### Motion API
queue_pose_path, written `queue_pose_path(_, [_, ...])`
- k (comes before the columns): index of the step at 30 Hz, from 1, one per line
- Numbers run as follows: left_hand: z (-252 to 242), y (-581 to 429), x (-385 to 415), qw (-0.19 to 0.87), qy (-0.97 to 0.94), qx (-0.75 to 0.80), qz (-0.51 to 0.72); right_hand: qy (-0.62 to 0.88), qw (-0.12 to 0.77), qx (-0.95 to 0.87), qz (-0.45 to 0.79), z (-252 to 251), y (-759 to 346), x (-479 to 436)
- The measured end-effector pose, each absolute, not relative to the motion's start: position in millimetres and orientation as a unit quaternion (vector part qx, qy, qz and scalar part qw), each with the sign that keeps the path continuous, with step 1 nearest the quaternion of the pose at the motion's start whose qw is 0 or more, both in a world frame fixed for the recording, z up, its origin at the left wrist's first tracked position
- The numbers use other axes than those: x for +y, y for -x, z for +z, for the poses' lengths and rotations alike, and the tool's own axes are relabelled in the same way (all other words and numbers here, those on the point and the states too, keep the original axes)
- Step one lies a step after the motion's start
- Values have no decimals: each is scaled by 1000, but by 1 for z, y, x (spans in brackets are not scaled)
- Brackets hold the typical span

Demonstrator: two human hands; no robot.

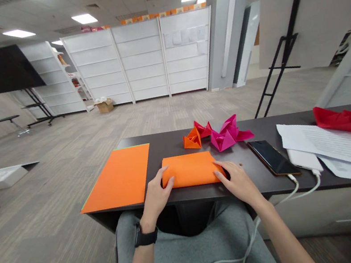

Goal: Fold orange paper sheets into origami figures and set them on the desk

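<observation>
A sheet of orange paper (189, 170), doubled over into a wide band, lies at the dark table's front edge. My left hand (157, 192) grips its left end, thumb and index finger on the upper face. At the other end, my right hand (237, 180) has its thumb and index finger over the paper in the same way. The remaining fingers of both hands are mostly hidden. To the left rests a stack of flat orange sheets (119, 177). Just beyond the band stand folded paper shapes, one orange (192, 139), one red (203, 128) and one magenta (228, 133).
A phone (271, 157) and a white power bank (304, 159), both with white cables (252, 238) that hang over my lap, lie on the right. Printed sheets (340, 143) and a red pouch-like item (350, 122) are farther right. The table's edge (180, 197) is close to my lap.
</observation>
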State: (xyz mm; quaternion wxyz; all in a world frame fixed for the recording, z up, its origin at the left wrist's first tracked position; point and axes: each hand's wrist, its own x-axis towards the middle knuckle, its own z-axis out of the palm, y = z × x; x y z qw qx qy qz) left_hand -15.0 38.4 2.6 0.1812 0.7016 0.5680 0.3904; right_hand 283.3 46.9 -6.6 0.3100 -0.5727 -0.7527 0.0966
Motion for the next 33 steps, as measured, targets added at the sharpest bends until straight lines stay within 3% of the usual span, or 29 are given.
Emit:
queue_pose_path(10, [-4,12,40,100,-720,561,395,575,210,-788,68,-7,-279,44])
queue_pose_path(33, [-8,10,43,96,-720,565,391,588,184,-786,41,-8,-275,46])
